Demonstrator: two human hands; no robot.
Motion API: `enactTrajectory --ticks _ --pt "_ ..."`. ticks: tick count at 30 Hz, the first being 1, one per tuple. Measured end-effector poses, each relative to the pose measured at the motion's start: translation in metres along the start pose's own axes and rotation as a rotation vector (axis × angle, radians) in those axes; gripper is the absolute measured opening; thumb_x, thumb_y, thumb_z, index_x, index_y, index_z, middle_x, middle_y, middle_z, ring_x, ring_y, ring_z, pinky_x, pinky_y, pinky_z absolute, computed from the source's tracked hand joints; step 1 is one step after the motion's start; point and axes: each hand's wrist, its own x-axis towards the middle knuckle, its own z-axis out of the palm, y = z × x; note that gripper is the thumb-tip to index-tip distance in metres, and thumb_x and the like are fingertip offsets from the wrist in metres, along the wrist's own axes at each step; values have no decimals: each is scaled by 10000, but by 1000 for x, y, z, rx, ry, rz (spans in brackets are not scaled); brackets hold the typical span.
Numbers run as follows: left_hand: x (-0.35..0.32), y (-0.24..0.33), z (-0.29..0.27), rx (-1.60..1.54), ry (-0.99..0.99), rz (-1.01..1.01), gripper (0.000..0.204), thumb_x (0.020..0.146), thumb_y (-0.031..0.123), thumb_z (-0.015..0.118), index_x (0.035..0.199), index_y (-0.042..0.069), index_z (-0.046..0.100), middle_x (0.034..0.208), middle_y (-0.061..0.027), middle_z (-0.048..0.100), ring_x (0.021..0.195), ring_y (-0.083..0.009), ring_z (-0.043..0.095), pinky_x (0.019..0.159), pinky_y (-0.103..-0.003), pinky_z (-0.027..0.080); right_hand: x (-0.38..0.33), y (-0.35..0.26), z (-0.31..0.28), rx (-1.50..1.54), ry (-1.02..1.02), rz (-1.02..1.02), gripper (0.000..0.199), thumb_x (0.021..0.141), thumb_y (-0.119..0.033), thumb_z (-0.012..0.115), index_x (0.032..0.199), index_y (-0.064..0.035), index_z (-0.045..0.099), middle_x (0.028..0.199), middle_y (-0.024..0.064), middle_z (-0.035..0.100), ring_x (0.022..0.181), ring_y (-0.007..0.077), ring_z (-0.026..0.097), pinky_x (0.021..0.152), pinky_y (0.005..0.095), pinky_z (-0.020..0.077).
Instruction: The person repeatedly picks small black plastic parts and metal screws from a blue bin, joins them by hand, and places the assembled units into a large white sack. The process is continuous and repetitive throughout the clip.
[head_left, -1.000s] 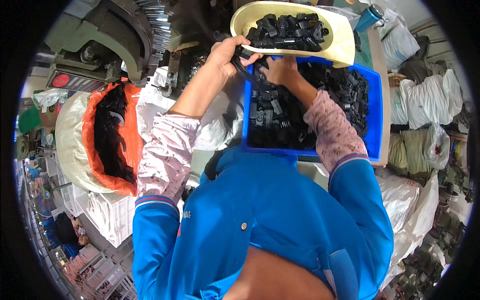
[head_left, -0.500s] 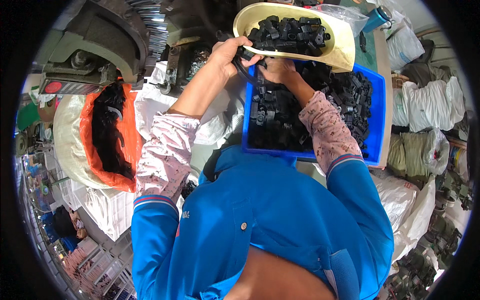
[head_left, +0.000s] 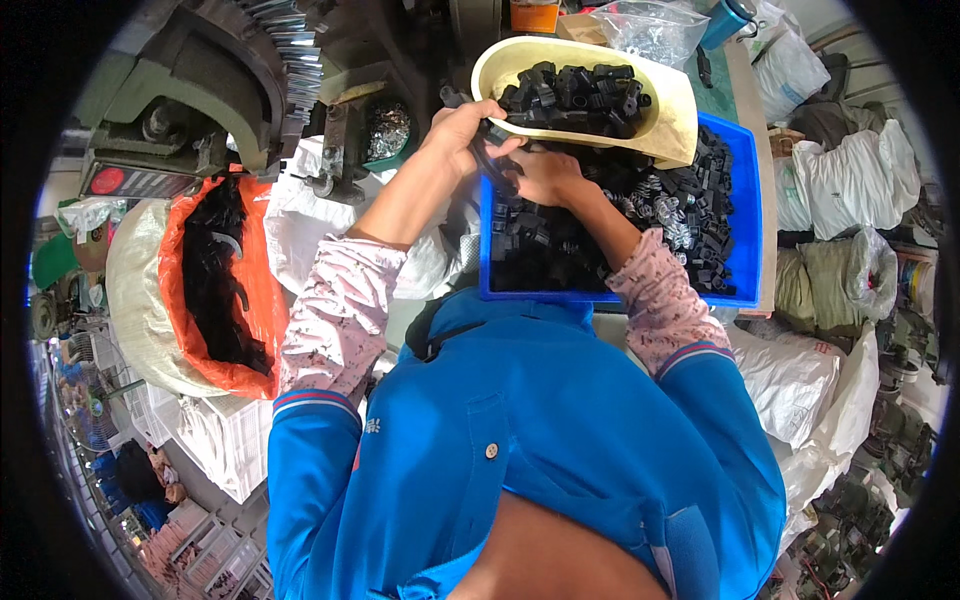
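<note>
My left hand (head_left: 462, 131) is closed around a long, curved black plastic piece (head_left: 492, 168) at the left corner of a blue bin. Close beside it, my right hand (head_left: 545, 177) has its fingers bent in against the lower part of that piece; its fingertips are partly hidden, so any small part in them cannot be made out. Small black block-shaped parts (head_left: 575, 95) fill a cream scoop-shaped tray (head_left: 676, 125) lying over the bin's far side. More black parts and metal springs (head_left: 672, 222) lie in the blue bin (head_left: 745, 215) under my right forearm.
To the left stands a white sack with an orange liner (head_left: 262, 310), holding black curved pieces. A heavy dark machine (head_left: 190, 90) rises at far left. Beyond the tray are a clear plastic bag (head_left: 655, 30) and a blue bottle (head_left: 727, 22). White sacks (head_left: 855, 180) line the right.
My right hand has shifted slightly down and right against the black piece, which has turned a little in my grip. My left hand stays on it. The whole view has shifted slightly.
</note>
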Motion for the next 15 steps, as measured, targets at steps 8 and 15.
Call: enactTrajectory --ticks 8,15 --pt "-16 -24 -5 24 -23 -43 354 795 -35 614 1083 -202 492 948 -326 622 771 -419 685 561 -382 643 -45 -11 4 -104 260 -139 450 905 -461 499 1205 -144 608 1168 205 626 1065 394 619 886 530 484" --pt "-12 -39 -8 167 17 -76 304 844 38 644 1067 -145 546 932 -270 655 753 -357 700 524 -349 627 -71 -26 4 -239 412 -245 379 909 -403 529 1163 -144 639 1115 196 618 1036 378 597 887 516 444"
